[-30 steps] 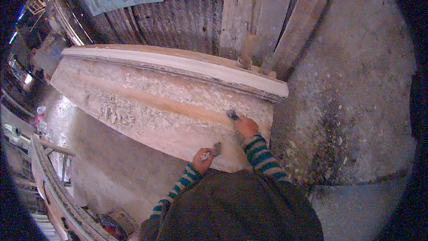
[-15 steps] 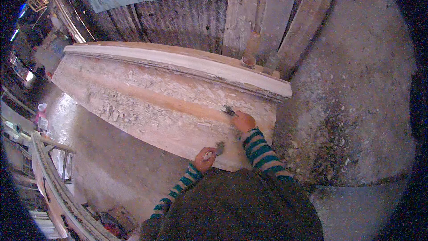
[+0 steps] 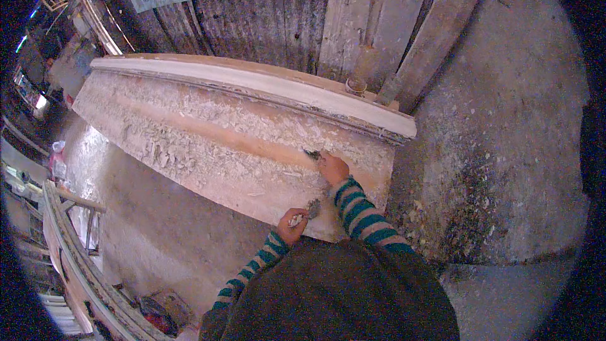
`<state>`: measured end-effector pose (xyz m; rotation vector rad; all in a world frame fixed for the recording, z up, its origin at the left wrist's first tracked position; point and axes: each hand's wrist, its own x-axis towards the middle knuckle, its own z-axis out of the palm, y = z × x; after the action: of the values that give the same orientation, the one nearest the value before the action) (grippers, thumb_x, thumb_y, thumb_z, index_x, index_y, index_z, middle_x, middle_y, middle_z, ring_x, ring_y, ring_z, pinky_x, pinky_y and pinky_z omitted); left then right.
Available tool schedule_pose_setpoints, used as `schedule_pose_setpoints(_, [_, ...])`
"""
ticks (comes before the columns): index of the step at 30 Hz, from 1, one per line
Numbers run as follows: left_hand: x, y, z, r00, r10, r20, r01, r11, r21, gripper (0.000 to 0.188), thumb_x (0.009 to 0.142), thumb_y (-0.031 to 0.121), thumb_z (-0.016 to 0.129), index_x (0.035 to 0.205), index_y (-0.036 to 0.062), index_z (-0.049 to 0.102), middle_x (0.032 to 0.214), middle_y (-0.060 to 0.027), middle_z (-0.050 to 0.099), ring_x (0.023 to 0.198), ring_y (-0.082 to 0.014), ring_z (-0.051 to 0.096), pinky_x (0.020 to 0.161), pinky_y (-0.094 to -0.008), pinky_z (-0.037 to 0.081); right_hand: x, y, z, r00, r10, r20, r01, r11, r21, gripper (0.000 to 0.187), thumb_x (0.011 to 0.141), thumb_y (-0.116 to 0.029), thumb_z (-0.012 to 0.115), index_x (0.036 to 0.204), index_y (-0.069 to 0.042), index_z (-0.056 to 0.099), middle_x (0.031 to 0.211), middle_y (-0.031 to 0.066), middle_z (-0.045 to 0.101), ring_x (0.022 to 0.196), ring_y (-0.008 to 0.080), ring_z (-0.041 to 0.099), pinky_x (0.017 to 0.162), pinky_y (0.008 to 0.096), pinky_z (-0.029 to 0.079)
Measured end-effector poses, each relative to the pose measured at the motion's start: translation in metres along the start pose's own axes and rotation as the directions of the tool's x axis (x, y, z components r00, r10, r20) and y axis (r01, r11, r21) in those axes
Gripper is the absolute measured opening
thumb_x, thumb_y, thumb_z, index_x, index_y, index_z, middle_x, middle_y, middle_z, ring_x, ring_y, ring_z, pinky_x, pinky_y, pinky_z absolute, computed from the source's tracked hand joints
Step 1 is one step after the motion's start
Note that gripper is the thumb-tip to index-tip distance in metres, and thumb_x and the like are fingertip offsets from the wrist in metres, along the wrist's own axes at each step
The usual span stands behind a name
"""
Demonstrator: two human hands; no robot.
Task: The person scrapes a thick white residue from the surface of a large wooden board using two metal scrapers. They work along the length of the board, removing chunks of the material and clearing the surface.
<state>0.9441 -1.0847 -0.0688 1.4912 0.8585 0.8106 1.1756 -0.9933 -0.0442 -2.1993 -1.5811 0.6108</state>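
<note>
My left hand [image 3: 291, 226] is closed around the handle of a putty knife [image 3: 314, 207]; its grey, smeared blade points up and to the right, over the near edge of a long wooden panel [image 3: 252, 203]. Further in, my right hand [image 3: 334, 168] grips a dark scraper [image 3: 312, 154], whose tip lies at the right end of a smooth orange-brown strip [image 3: 233, 146]. Whitish flakes [image 3: 167, 145] cover much of the panel on both sides of that strip. Fingers partly hide both handles.
A white-faced rail [image 3: 252, 84] runs along the panel's far side, with a small cup [image 3: 355, 86] on it. Behind stand corrugated sheets [image 3: 259, 28] and a leaning plank [image 3: 442, 38]. To the right lies stained concrete floor [image 3: 524, 120]; a curved frame [image 3: 69, 246] is at lower left.
My right hand and its scraper have shifted slightly left and toward the far side along the strip. My left hand stays nearly in place with the putty knife.
</note>
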Motion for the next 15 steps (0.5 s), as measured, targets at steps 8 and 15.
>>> schedule_pose_setpoints(8, [0.002,-0.010,-0.005,0.994,-0.095,-0.061,0.096,0.995,0.008,0.016,0.080,0.004,0.060,0.096,0.0025,0.061,0.096,-0.0100,0.062,0.094,-0.0205,0.058,0.084,-0.0304,0.044,-0.079,0.004,-0.081,0.965,0.066,0.254,-0.048,0.996,-0.075,0.041,0.081,-0.044,0.052,0.103,-0.011,0.063,0.088,0.0158,0.065,0.082,0.0333,0.063,0.074,0.0422,0.048])
schedule_pose_setpoints(15, [0.003,-0.010,0.000,0.993,0.074,-0.097,-0.075,0.997,-0.010,0.015,0.080,0.004,0.062,0.094,0.0015,0.062,0.094,-0.0103,0.063,0.091,-0.0209,0.059,0.082,-0.0294,0.045,-0.164,0.147,-0.091,0.997,0.043,0.065,-0.041,0.998,-0.044,0.036,0.083,-0.040,0.056,0.103,-0.011,0.064,0.095,0.0149,0.065,0.087,0.0313,0.062,0.078,0.0406,0.047])
